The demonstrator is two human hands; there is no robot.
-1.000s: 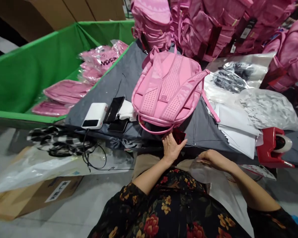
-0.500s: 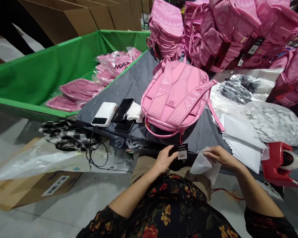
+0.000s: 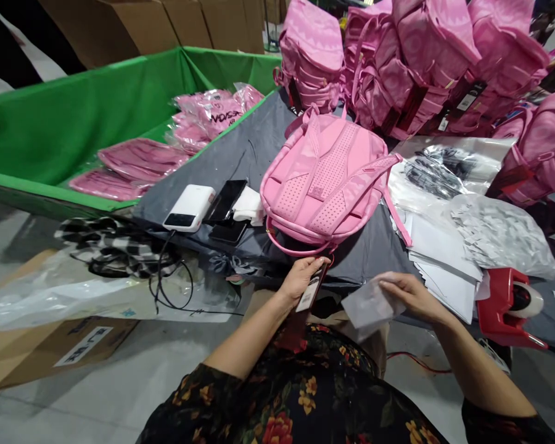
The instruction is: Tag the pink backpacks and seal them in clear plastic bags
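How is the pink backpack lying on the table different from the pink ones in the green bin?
The backpack on the gray table is bare and puffy, its padded back and straps facing up. The bin bags in the green bin lie flat, wrapped in shiny clear plastic. The backpack sits by itself near the left hand, which holds its hangtag; the bin bags are piled on one another. Both are pink.

Left hand [image 3: 300, 277] pinches hang tag [image 3: 311, 291] below pink backpack [image 3: 326, 179] on tabletop [image 3: 240, 154]; right hand [image 3: 409, 295] grips small clear bag [image 3: 370, 305].
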